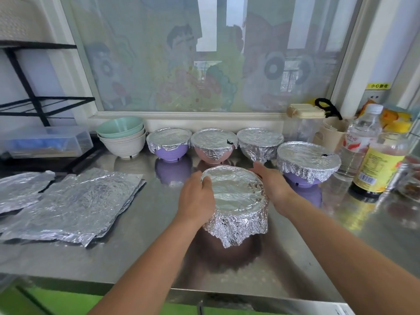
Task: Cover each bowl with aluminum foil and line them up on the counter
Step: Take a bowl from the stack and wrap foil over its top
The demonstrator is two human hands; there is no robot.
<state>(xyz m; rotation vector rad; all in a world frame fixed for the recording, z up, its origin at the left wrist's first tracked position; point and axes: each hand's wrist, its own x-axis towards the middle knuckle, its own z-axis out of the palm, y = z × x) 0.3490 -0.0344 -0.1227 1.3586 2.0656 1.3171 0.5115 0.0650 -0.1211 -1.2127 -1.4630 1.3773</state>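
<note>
A foil-covered bowl [235,201] stands in the middle of the steel counter [141,253], crinkled foil hanging down its front. My left hand [196,198] grips its left side, thumb over the rim. My right hand [272,183] presses against its right side, fingers fairly straight. Behind it stand several more foil-covered bowls: a purple one [169,143], a pink one [213,144], one wrapped almost fully [260,143], and a second purple one [308,162] at the right. A stack of bare bowls [122,138], green on top, sits at the back left. Loose foil sheets [70,203] lie flat at the left.
Bottles [363,142] and a yellow-labelled sauce bottle [379,169] crowd the right side. A clear plastic box [45,142] and a black wire rack [41,103] stand at the far left. A window sill [181,117] runs behind the bowls. The counter's front edge is near me.
</note>
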